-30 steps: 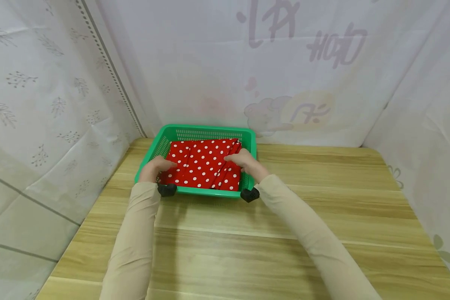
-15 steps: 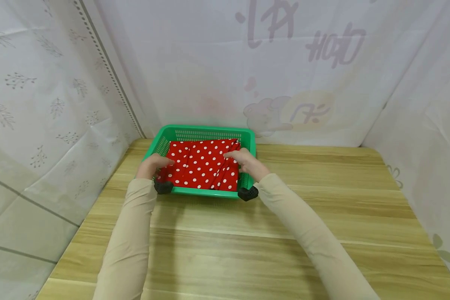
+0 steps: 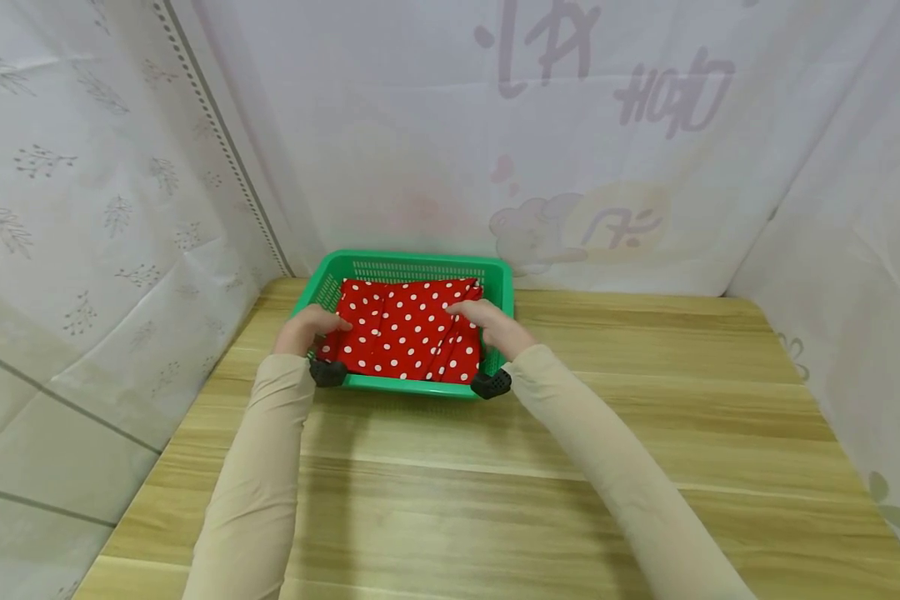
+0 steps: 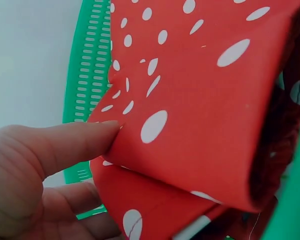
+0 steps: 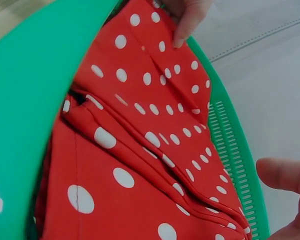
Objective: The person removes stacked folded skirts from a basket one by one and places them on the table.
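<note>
Head view: 1 red polka-dot cloth (image 3: 408, 329) lies folded inside 1 green basket (image 3: 412, 386) on the wood-grain table (image 3: 420, 500). The left hand (image 3: 307, 327) and right hand (image 3: 495, 327) are at opposite ends of the cloth.

Left wrist view: thumb laid on the cloth's edge, fingers behind it; the left hand pinches the fabric there.

Right wrist view: the right hand's thumb is extended, spread away from the cloth, gripping nothing; its other fingers fall outside the frame.
</note>
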### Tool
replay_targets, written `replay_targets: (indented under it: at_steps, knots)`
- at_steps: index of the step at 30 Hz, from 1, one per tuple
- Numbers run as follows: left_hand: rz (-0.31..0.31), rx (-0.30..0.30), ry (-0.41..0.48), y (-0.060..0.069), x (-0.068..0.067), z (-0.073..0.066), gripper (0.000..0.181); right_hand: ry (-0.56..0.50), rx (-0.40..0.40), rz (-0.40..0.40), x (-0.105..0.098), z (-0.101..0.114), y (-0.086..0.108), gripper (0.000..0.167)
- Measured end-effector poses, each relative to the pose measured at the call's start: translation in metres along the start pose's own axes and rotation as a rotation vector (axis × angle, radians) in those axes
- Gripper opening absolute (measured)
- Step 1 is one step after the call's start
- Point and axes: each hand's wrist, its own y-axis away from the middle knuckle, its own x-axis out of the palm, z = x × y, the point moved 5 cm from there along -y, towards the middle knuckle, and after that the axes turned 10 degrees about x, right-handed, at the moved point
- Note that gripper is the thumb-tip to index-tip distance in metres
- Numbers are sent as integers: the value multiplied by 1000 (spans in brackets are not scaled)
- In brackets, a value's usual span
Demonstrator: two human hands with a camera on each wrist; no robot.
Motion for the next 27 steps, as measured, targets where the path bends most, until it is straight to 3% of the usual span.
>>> replay_targets:
  at_steps: [6,13,18,23,27]
  knots:
    - [7,23,-10,0,1,-1,55,38,33,2,1,-5,-5,53]
    - [62,68,-29,1,1,-5,52,18,-32,-57,-5,-3,-8,41]
    - [64,93,-3,1,1,-7,53,88,-95,-107,-6,0,-10,40]
    - [16,108,-6,1,0,-8,51,170,-172,-184,-4,5,-8,35]
    - [-44,97,2,2,-1,-8,50,185,-183,-212,-3,6,-6,33]
